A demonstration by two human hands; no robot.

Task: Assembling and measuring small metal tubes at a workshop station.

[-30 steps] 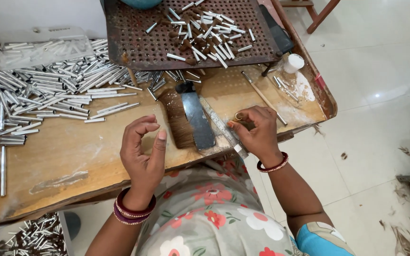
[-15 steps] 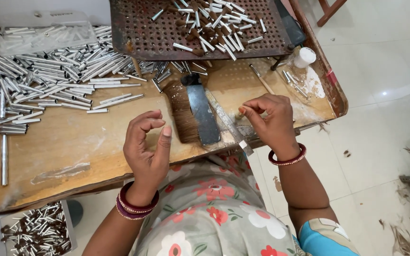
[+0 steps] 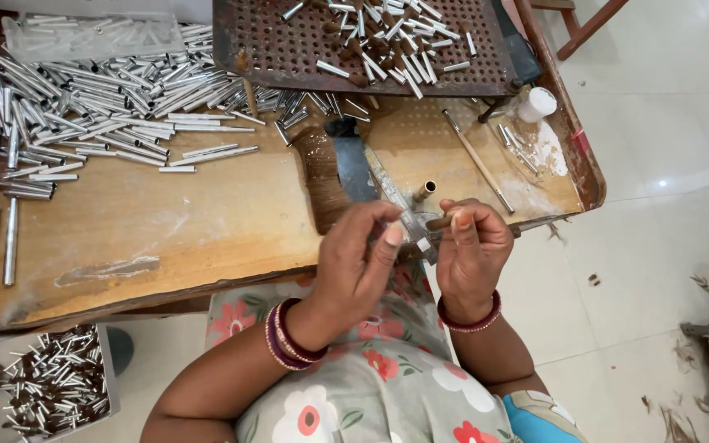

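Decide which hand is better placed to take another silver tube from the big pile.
Probably left: the left hand is nearer the silver tubes, while the right hand pinches a brown tuft farther away.

worn wooden table [image 3: 166, 221], heap of silver tubes [image 3: 100, 90], perforated metal tray [image 3: 289, 57], brush [image 3: 322, 176]

The wooden table [image 3: 166, 221] is bare at nine o'clock from the left hand [image 3: 354, 262]. A pile of metal tubes [image 3: 108, 90] blocks eleven o'clock. A brush [image 3: 322, 176] and a holey tray [image 3: 354, 41] block twelve o'clock.
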